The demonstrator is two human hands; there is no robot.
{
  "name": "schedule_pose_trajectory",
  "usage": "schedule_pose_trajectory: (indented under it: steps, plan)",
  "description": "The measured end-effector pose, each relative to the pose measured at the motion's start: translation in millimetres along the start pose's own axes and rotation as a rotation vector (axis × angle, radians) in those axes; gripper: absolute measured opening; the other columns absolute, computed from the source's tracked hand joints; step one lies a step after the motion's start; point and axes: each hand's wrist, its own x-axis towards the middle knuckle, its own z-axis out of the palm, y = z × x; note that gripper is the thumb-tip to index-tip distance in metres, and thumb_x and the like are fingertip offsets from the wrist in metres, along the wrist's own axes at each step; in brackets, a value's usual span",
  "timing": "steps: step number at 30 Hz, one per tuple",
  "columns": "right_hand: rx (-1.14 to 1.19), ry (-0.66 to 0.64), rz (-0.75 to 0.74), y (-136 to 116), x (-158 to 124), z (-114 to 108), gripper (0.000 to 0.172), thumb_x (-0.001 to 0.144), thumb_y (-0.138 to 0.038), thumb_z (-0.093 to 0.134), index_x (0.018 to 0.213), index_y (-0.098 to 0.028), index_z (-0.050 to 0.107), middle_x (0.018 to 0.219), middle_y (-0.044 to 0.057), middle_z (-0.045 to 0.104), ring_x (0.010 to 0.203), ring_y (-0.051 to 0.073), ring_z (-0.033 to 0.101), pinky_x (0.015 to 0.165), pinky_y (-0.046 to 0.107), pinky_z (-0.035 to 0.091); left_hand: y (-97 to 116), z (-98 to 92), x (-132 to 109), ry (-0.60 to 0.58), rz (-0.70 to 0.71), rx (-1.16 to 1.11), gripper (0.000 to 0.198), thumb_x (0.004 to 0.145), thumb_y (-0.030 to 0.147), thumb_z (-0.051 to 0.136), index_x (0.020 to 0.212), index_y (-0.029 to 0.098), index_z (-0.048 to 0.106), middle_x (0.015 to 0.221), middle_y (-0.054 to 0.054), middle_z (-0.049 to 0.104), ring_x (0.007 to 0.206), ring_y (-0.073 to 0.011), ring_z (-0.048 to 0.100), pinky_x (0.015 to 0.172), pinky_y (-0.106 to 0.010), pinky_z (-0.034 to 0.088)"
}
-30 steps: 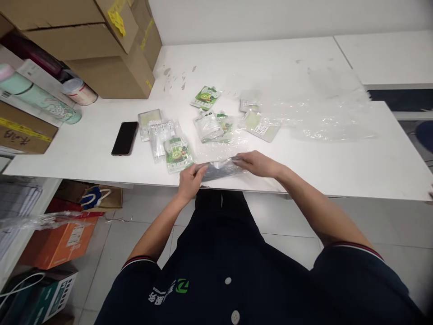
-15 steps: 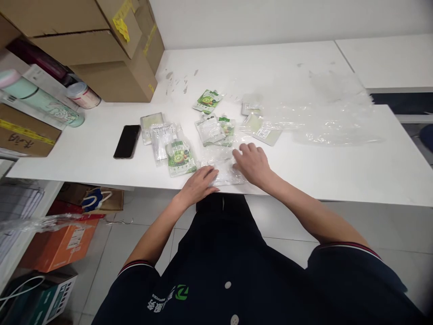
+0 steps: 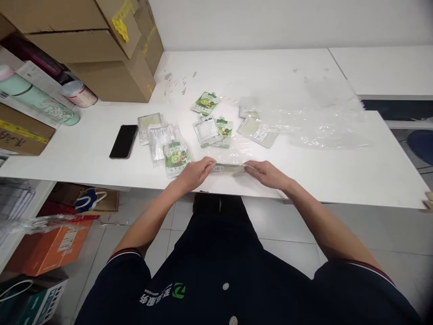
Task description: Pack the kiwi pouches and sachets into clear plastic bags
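Note:
Near the table's front edge, my left hand (image 3: 196,174) and my right hand (image 3: 267,173) pinch opposite ends of a flat clear-plastic packet (image 3: 230,169) with a barcode label. The packet is tilted up, so its far side is hidden. Just left of my left hand lies a green kiwi-print pouch (image 3: 176,158) in clear plastic, overlapping a whitish plastic packet (image 3: 158,145). Beyond my hands lie a pale pouch (image 3: 207,131), a green pouch (image 3: 224,131) and another kiwi-print pouch (image 3: 205,104). A pale green labelled packet (image 3: 253,130) rests beyond my right hand.
A black phone (image 3: 123,141) lies on the white table (image 3: 321,176) at left. Crumpled clear plastic film (image 3: 324,122) spreads over the right side. Cardboard boxes (image 3: 111,72), a can (image 3: 80,94) and a mint bottle (image 3: 40,101) stand at the back left.
My hands have gone from lying on clear plastic to gripping the packet's two ends. The packet has been tilted up. My right hand has moved down and slightly right.

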Motion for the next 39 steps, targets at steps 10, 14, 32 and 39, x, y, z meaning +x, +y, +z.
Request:
schedule_pose_trajectory:
  steps: [10, 14, 32, 39]
  plan:
    - [-0.303, -0.062, 0.384, -1.3, 95.6, -17.7, 0.028, 0.099, -0.038, 0.041, 0.093, -0.018, 0.059, 0.091, 0.011, 0.07, 0.078, 0.021, 0.063, 0.069, 0.03, 0.045, -17.7, 43.4, 45.5, 0.257, -0.477, -0.004, 0.067, 0.094, 0.056, 0.051, 0.148, 0.023, 0.031, 0.129, -0.02, 0.047, 0.1, -0.029, 0.063, 0.079, -0.041, 0.052]
    - [-0.679, 0.166, 0.338, -2.9, 98.0, -1.2, 0.033, 0.094, -0.037, 0.052, 0.116, -0.014, 0.06, 0.113, 0.021, 0.066, 0.104, 0.033, 0.06, 0.08, 0.04, 0.047, -25.5, 57.9, 53.3, 0.229, -0.452, 0.134, 0.046, 0.097, 0.049, 0.048, 0.13, 0.016, 0.053, 0.123, -0.02, 0.046, 0.08, -0.0238, 0.064, 0.069, -0.039, 0.051]
    - [0.453, -0.035, 0.346, 16.8, 60.7, -18.0, 0.046, 0.069, -0.049, 0.081, 0.066, -0.022, 0.044, 0.061, -0.005, 0.043, 0.055, 0.009, 0.039, 0.053, 0.026, 0.03, 49.5, 45.6, -23.4, -0.103, -0.795, -0.744, 0.049, 0.095, 0.06, 0.046, 0.101, 0.015, 0.065, 0.079, -0.009, 0.072, 0.056, -0.0148, 0.065, 0.051, -0.025, 0.047]
    - [0.821, 0.193, 0.125, 1.8, 27.5, 19.6, 0.045, 0.069, -0.055, 0.08, 0.076, -0.02, 0.053, 0.067, -0.005, 0.052, 0.059, 0.009, 0.046, 0.058, 0.026, 0.038, 48.0, 37.2, -28.9, -0.138, -1.071, -1.758, 0.036, 0.095, 0.037, 0.061, 0.119, 0.011, 0.062, 0.113, -0.014, 0.071, 0.051, -0.0031, 0.062, 0.045, -0.011, 0.052]
